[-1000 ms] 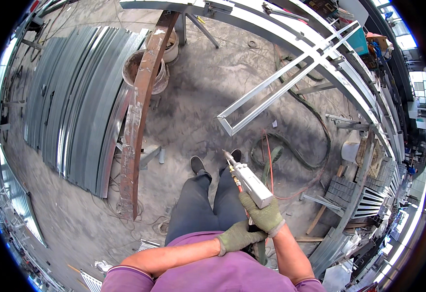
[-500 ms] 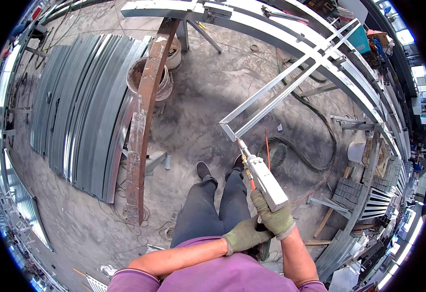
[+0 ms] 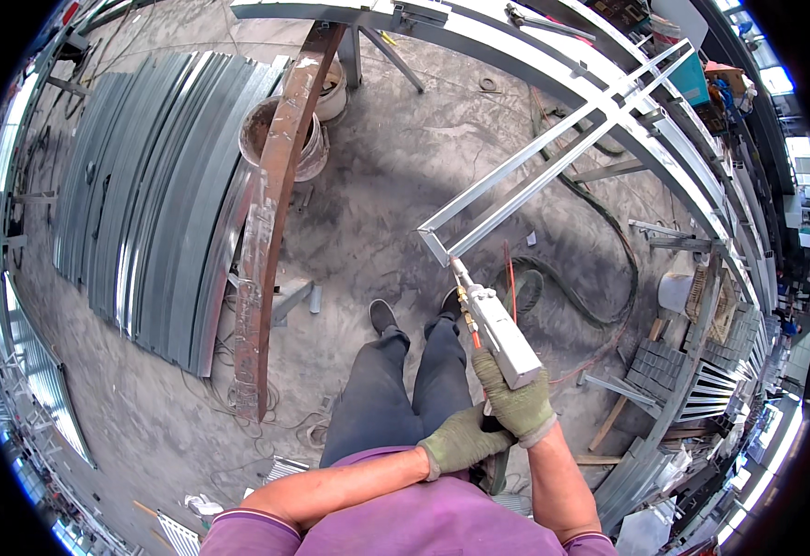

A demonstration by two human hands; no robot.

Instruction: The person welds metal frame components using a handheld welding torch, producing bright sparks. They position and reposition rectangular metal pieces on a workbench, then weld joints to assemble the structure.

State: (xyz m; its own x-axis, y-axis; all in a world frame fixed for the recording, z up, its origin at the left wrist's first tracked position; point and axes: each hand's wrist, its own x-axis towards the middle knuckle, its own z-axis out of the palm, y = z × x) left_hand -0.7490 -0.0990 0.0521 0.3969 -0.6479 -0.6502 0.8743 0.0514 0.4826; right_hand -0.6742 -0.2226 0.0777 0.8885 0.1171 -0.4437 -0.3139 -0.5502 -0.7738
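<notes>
My right hand, in an olive-green work glove, is wrapped round the rear of a white, box-bodied welding gun. The gun's narrow nozzle points away from me and meets the near right corner of a slim metal frame, or stops just short of it; I cannot tell which. Just below and to the left, my left hand, gloved alike, closes about the gun's dark lower part, with its fingertips partly hidden. A brass fitting and an orange hose run along the gun's left side.
Long steel strips lie at left beside a rusty beam and a stained bucket. The frame rests across a curved metal structure. A dark hose loops over the floor at right, near stacked grey blocks.
The gun and both gloved hands have shifted very slightly up and left in the picture. The nozzle stays at the same frame corner, and both grips look unchanged.
</notes>
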